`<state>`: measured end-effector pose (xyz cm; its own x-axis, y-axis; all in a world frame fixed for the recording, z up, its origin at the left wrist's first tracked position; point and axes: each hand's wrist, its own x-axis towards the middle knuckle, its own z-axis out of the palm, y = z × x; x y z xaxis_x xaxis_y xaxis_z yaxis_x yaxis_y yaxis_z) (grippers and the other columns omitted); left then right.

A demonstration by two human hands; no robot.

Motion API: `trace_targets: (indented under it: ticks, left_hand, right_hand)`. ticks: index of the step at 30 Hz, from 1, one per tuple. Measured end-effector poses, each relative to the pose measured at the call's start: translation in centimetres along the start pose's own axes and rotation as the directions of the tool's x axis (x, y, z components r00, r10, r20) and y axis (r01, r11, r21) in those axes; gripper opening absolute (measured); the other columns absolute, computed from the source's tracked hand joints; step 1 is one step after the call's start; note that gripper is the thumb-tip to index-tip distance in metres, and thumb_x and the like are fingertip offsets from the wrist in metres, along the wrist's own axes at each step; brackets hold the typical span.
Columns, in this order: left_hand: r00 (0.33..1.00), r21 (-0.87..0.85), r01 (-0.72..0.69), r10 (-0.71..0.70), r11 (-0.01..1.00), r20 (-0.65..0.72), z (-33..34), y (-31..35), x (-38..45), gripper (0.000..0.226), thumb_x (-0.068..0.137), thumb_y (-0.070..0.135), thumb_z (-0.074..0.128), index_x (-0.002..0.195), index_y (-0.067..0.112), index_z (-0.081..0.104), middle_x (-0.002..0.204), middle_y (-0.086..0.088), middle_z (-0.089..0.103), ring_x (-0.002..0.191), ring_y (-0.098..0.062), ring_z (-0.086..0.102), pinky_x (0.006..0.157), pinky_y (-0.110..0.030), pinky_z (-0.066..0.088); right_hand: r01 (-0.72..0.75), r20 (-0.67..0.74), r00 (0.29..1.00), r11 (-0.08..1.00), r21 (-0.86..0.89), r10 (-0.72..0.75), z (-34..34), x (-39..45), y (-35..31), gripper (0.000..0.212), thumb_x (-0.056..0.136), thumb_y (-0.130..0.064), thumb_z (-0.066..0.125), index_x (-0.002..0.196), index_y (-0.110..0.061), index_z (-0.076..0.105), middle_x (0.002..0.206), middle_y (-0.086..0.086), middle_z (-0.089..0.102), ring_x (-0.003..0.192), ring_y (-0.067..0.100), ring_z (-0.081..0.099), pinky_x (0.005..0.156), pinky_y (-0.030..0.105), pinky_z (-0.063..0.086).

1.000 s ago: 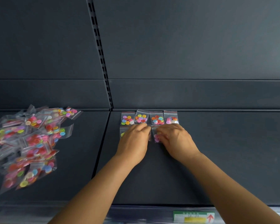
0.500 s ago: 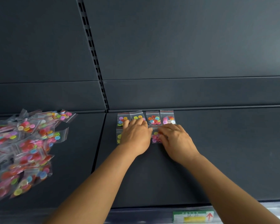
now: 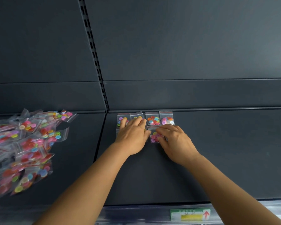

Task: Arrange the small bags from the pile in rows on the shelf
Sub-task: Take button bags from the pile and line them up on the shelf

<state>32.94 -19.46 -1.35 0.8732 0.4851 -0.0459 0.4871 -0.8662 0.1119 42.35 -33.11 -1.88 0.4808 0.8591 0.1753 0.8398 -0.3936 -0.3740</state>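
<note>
A pile of small clear bags (image 3: 28, 143) filled with coloured buttons lies on the left shelf panel. On the dark shelf (image 3: 225, 151), a back row of several bags (image 3: 152, 120) lines the rear wall. My left hand (image 3: 132, 135) lies flat over the two left bags of that row and covers a bag in the second row. My right hand (image 3: 175, 140) pinches a bag of pink buttons (image 3: 154, 137) in the second row, just in front of the third back-row bag.
A slotted upright (image 3: 94, 54) divides the back wall between the two shelf panels. A green and yellow price label (image 3: 191, 214) sits on the shelf's front rail. Bare shelf stretches right of the rows.
My left hand has slid further back over the left bags. The right hand stays on the pink-button bag. The camera has tilted slightly, shifting the scene.
</note>
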Motion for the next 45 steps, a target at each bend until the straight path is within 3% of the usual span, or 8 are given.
trace_targets:
  ticks: [9,16,23,30,33,36,45]
  left_hand:
    - [0.999,-0.05,-0.004,0.006,0.999,0.039,-0.4,-0.3,0.3,0.051,0.101,0.042,0.027,0.145,0.016,0.029,0.155,0.003,0.023,0.14,-0.016,0.024,0.117,-0.042,0.003]
    - [0.986,-0.149,-0.154,0.142,0.977,-0.089,-1.2,1.7,-2.3,0.049,0.1,0.032,0.04,0.147,0.018,0.029,0.154,0.003,0.024,0.14,-0.019,0.02,0.115,-0.034,0.014]
    - [0.979,-0.139,-0.2,0.191,0.97,-0.073,0.8,3.2,-2.0,0.037,0.098,0.024,0.047,0.134,0.017,0.049,0.134,0.002,0.048,0.125,-0.021,0.043,0.103,-0.035,0.037]
    - [0.979,-0.142,-0.185,0.17,0.973,-0.112,0.5,3.0,-2.6,0.04,0.097,0.019,0.047,0.137,0.016,0.046,0.136,0.0,0.048,0.125,-0.022,0.043,0.103,-0.035,0.038]
    - [0.977,-0.134,-0.153,0.129,0.979,-0.169,-0.5,1.8,-4.0,0.046,0.097,0.024,0.049,0.142,0.017,0.039,0.141,0.001,0.043,0.131,-0.02,0.038,0.108,-0.032,0.031]
    - [0.97,-0.132,-0.077,0.043,0.988,-0.238,-1.7,-0.5,-6.1,0.052,0.097,0.027,0.049,0.145,0.019,0.033,0.148,0.003,0.035,0.136,-0.017,0.031,0.111,-0.028,0.024]
    - [0.935,-0.103,0.211,-0.232,0.972,-0.27,-4.0,-11.0,-13.2,0.056,0.099,0.034,0.042,0.149,0.024,0.019,0.154,0.004,0.022,0.142,-0.014,0.016,0.115,-0.027,0.014]
  right_hand:
    - [0.004,0.049,0.999,1.0,0.022,-0.005,0.9,0.4,-0.2,0.023,0.097,-0.028,0.044,0.095,-0.02,0.065,0.109,-0.008,0.061,0.104,0.018,0.052,0.089,0.031,0.044]
    - [-0.07,-0.018,0.997,0.998,-0.002,0.07,-0.5,-0.4,0.0,0.03,0.096,-0.025,0.049,0.123,-0.017,0.06,0.127,-0.001,0.057,0.116,0.023,0.048,0.093,0.028,0.039]
    - [-0.142,0.043,0.989,0.989,-0.032,0.143,-0.1,-0.8,1.1,0.028,0.097,-0.023,0.044,0.118,-0.023,0.063,0.129,-0.005,0.052,0.116,0.02,0.042,0.087,0.021,0.035]
    - [-0.105,0.013,0.994,0.994,-0.043,0.106,-0.3,-0.6,0.4,0.026,0.096,-0.022,0.047,0.115,-0.021,0.064,0.125,-0.004,0.056,0.112,0.02,0.046,0.083,0.018,0.034]
    - [-0.056,-0.021,0.998,0.998,-0.02,0.056,-0.6,-0.3,-1.4,0.03,0.094,-0.02,0.052,0.122,-0.017,0.06,0.128,-0.001,0.056,0.118,0.022,0.047,0.091,0.027,0.04]
    - [0.036,-0.031,0.999,0.999,-0.007,-0.036,-0.5,0.6,-4.3,0.041,0.092,-0.021,0.054,0.133,-0.017,0.051,0.137,0.0,0.05,0.13,0.024,0.041,0.106,0.033,0.034]
    - [0.286,0.016,0.958,0.958,0.026,-0.286,2.9,3.7,-15.3,0.048,0.094,-0.025,0.051,0.14,-0.014,0.041,0.142,0.001,0.044,0.133,0.021,0.036,0.11,0.029,0.027]
